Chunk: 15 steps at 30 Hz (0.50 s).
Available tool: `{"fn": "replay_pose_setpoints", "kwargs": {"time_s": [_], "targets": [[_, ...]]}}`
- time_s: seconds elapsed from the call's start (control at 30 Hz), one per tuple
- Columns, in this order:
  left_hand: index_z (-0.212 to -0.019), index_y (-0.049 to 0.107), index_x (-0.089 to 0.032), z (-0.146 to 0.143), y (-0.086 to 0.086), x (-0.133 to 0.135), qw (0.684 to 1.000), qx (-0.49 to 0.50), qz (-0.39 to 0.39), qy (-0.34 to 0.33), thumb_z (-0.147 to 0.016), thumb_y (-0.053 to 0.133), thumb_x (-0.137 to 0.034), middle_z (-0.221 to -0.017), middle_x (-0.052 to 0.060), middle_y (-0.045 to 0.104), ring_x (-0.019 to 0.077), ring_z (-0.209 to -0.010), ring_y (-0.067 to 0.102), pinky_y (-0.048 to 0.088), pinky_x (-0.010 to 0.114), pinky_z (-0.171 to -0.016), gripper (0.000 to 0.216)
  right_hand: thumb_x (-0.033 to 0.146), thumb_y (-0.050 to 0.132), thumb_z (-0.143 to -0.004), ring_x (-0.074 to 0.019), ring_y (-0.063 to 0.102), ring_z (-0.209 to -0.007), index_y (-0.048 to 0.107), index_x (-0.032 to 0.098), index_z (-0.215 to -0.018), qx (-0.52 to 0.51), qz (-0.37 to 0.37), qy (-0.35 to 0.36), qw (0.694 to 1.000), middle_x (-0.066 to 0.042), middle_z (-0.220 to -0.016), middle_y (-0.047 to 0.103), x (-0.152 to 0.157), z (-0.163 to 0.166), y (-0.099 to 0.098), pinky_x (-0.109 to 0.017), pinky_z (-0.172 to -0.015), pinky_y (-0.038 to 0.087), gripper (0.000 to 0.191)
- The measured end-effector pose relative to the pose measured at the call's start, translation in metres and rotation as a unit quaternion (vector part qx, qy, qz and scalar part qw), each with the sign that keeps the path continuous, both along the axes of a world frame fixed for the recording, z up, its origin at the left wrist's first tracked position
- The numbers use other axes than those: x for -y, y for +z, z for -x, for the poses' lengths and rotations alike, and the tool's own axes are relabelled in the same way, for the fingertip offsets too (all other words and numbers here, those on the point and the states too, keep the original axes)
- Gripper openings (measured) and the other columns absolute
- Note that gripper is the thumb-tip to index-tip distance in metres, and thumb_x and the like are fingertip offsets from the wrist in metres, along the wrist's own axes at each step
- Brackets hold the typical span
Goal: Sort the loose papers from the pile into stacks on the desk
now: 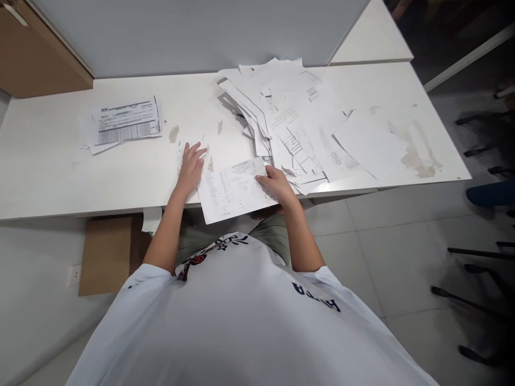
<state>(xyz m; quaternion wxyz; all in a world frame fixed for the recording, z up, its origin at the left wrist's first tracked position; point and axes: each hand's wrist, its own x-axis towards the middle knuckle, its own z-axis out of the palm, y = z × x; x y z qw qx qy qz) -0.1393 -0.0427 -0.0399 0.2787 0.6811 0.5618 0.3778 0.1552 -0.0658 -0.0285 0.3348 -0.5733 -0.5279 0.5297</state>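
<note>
At the far left of the table (48,171) we note a small stack (126,122) of printed forms, laid roughly square and well apart from everything else, which we judge keeps it separate from the loose papers.

Under the table edge a cardboard box (107,254) stands on the floor, its upper part hidden by the tabletop.

The left hand (191,166) lies palm down on the bare table with its grip spread and holding nothing. Its fingers rest just beside the left edge of the printed sheet (233,193). We judge that this flat placement braces the arm.

The printed sheet lies at the near edge of the table, its lower part overhanging the edge toward the body. The right hand (277,185) pinches its right margin, thumb on top. The fingers beneath are hidden by the paper. We cannot read the print.

Right of that hand a heap of papers (289,118) lies fanned and overlapping, so most sheets cover one another. Its count cannot be made out.

Further right a blank sheet (370,142) lies partly under the heap, and brownish stains (418,155) mark the table.
</note>
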Motion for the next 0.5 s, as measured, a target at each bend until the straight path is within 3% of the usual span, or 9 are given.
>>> {"fn": "replay_pose_setpoints", "kwargs": {"time_s": [0.4, 0.5], "targets": [[-0.122, 0.058, -0.022, -0.013, -0.006, 0.006, 0.998, -0.03, -0.039, 0.035, -0.099, 0.036, -0.056, -0.156, 0.009, 0.039, 0.0305, -0.155, -0.001, -0.006, 0.058, -0.123, 0.046, 0.032, 0.058, -0.078, -0.0209, 0.055, -0.082, 0.06, 0.019, -0.09, 0.026, -0.018, -0.001, 0.999, -0.003, -0.084, 0.061, 0.003, -0.004, -0.002, -0.033, -0.073, 0.043, 0.018], [-0.126, 0.056, -0.026, -0.007, -0.009, 0.004, 0.999, -0.023, -0.033, 0.026, -0.1, 0.031, -0.059, -0.158, 0.007, 0.038, 0.0278, -0.156, 0.002, -0.001, 0.056, -0.125, 0.049, 0.034, 0.06, -0.079, -0.0196, 0.056, -0.079, 0.06, 0.02, -0.091, 0.012, -0.029, 0.002, 1.0, -0.001, -0.08, 0.061, 0.004, -0.006, -0.007, -0.032, -0.07, 0.043, 0.019]]}}
